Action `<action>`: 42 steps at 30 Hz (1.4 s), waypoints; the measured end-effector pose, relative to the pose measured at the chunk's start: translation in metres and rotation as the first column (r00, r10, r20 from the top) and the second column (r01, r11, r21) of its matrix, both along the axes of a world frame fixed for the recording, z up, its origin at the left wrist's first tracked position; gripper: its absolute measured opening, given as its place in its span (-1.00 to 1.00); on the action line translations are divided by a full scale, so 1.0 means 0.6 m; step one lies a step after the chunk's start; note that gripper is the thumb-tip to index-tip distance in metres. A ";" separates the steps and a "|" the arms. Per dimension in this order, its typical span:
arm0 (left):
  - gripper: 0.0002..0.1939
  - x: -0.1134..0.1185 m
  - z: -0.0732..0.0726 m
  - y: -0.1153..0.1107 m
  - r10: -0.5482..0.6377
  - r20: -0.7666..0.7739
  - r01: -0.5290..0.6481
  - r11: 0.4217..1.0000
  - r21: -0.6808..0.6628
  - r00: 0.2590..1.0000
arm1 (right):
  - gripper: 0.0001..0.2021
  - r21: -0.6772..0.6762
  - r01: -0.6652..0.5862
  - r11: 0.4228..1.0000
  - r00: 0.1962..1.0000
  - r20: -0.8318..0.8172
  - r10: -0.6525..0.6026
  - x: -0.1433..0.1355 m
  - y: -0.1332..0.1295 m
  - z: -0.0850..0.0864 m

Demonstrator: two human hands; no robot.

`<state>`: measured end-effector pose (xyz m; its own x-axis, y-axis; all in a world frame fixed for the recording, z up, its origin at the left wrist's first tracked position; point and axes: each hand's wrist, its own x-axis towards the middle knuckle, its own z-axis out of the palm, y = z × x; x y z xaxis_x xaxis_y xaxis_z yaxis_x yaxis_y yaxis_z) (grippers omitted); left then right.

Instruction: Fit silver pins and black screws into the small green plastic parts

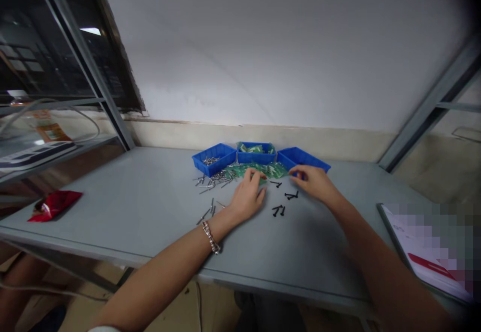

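Nearest me, a beaded bracelet point(211, 236) circles the wrist behind my left grip point(246, 195). Well out to the right of my right grip point(314, 181), and nearer me, a printed sheet point(421, 252) lies by the edge of the worktop point(150, 206). To the left of my left grip, a few loose silver pins point(212, 208) lie apart from the rest. Between my two grips and slightly nearer me, black screws point(278, 210) lie in three small clusters. I judge the work to be partway: these small groups are laid out, while much else lies loose.

My left grip is bent over the worktop, thumb a little apart from the curled fingers, a narrow opening. Whether anything is tucked beneath the fingers, I cannot tell. My right grip has thumb and forefinger drawn close together in front of the right blue tray point(296, 156); I cannot tell whether they pinch anything.

Just beyond my left grip's fingertips, green packets point(276, 170) spread in a heap, with a silver pin pile point(216, 180) to their left. Farther on, the left blue tray point(221, 152) holds more pins, and the middle blue tray point(259, 158) more packets.
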<state>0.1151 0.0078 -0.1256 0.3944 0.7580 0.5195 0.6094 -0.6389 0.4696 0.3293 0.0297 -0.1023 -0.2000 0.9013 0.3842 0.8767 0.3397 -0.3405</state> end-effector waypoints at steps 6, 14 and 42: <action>-0.79 0.001 0.001 -0.003 -0.010 -0.013 0.010 1.000 -0.011 1.000 | -0.84 -0.307 -0.024 0.951 0.976 0.198 0.088 -0.025 -0.005 -0.029; -0.77 0.000 -0.002 -0.002 -0.019 -0.050 0.018 1.000 -0.013 0.999 | -0.86 -0.315 0.104 0.943 0.965 0.263 -0.018 -0.026 0.000 -0.037; -0.77 -0.001 -0.009 0.003 -0.050 -0.033 0.048 0.998 -0.038 0.998 | -0.86 -0.340 -0.375 0.863 0.834 -0.529 0.154 -0.051 -0.023 -0.001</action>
